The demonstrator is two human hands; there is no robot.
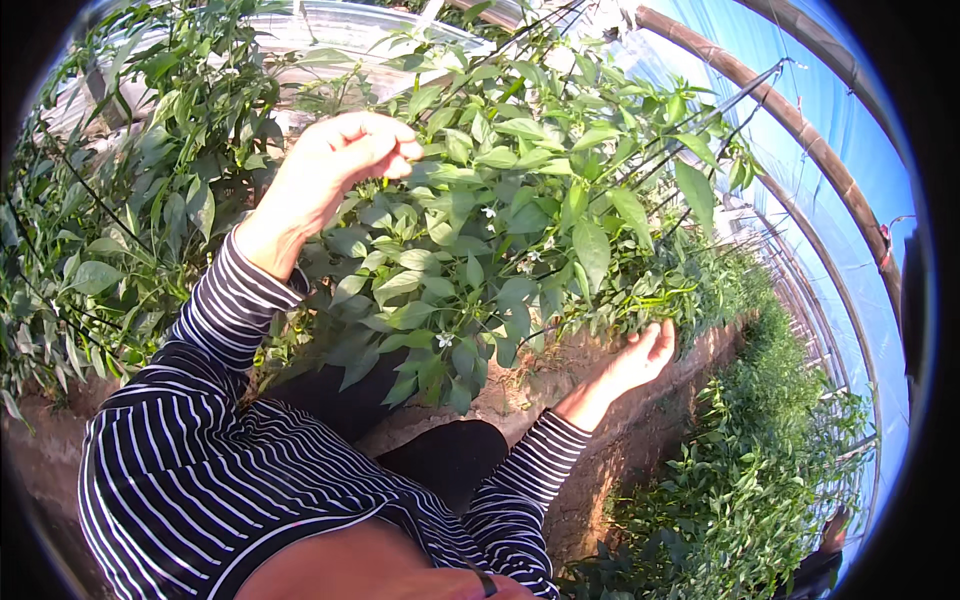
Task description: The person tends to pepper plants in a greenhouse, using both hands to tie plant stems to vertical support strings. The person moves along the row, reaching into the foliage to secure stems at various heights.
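Leafy pepper plants [480, 217] with small white flowers [445, 340] spread before me. My left hand [352, 150] is raised at the left side of the middle plant, its fingers curled toward the leaves. Whether anything is pinched between those fingertips is not clear. Lower on the right, my right hand [645, 356] is palm-up at the foliage's lower edge, fingers slightly apart and nothing visible in them. Just above it hang slender green peppers [664, 300].
More pepper plants [97, 247] crowd the left. A soil path [600, 480] runs alongside another plant row [750, 465]. Dark strings [682, 135] slant through the foliage. Curved poles [806, 139] support plastic film [832, 67]. Part of another person [821, 559] shows at lower right.
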